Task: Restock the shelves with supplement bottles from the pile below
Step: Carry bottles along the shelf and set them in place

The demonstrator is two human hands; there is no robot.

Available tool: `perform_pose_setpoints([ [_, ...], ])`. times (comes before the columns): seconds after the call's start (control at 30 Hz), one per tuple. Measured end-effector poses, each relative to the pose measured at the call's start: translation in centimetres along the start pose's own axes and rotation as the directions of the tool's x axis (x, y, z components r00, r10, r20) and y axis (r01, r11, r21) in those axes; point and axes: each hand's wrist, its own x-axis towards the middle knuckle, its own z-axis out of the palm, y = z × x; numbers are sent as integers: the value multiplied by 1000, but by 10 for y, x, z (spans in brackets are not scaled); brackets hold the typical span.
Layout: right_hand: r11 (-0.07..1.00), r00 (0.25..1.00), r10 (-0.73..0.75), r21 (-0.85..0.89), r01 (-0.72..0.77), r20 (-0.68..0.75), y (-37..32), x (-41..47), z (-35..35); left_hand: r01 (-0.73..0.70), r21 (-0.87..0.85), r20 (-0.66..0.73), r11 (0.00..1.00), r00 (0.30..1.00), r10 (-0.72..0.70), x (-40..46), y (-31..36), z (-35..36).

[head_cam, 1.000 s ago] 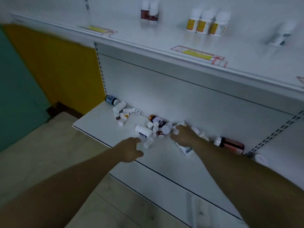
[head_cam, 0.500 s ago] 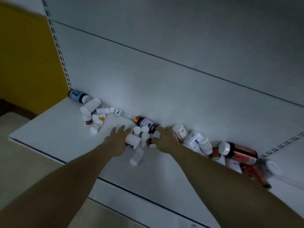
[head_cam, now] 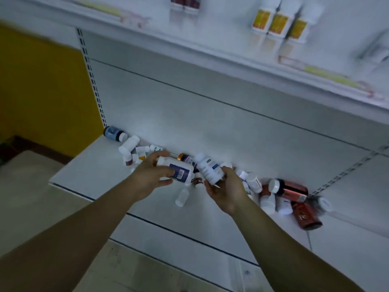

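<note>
White bottle point(head_cam: 176, 170) in left hand point(head_cam: 150, 178) | second bottle point(head_cam: 209, 170) in right hand point(head_cam: 226, 190) | pile point(head_cam: 273, 194) beneath (toppled)

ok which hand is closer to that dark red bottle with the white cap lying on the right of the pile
Right. The right hand, gripping a white bottle, sits just left of the dark red bottle. The left hand, holding another white bottle, is farther left.
</note>
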Motion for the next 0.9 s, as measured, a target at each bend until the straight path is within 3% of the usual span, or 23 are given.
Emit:
perform_pose_setpoints([
  [0.17, 993, 992, -22, 117, 8, 120, 13, -77, 4, -18, -94, 122, 995, 992, 29, -67, 32, 7],
  [0.37, 985, 898, -163, 11, 174, 408, 14, -171, -5, -21, -263, 312, 965, 944, 106, -149, 58, 40],
  [0.5, 950, 882, -297, 22, 311, 365, 4, -216, -24, 53, -285, 332, 957, 942, 47, -189, 70, 71],
  [0.6, 909, 856, -406, 42, 415, 322, -8, -250, -43, 186, -278, 451, 942, 892, -43, -216, 80, 107],
  [0.73, 861, 819, -506, 114, 495, 271, -32, -297, -70, 241, -310, 523, 920, 851, -47, -241, 78, 161],
  [0.9, 724, 740, -668, -166, 670, 73, -64, -346, -129, 279, -245, 650, 929, 758, -56, -265, 66, 240],
])
